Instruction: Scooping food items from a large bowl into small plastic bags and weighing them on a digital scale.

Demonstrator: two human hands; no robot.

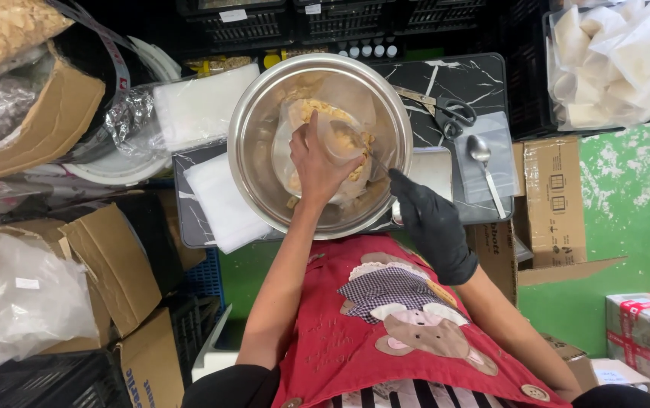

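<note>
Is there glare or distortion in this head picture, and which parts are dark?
Head view: glare on the steel bowl rim; black crates at top lie in shadow; wide lens bends edges; left hand and gloved right hand are sharp.

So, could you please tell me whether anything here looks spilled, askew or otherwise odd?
Nothing looks spilled. One oddity: only the right hand wears a black glove; the left hand is bare as it holds the clear bag of tan food inside the steel bowl. The scissors and spoon lie tidily on the marble-patterned tray.
</note>
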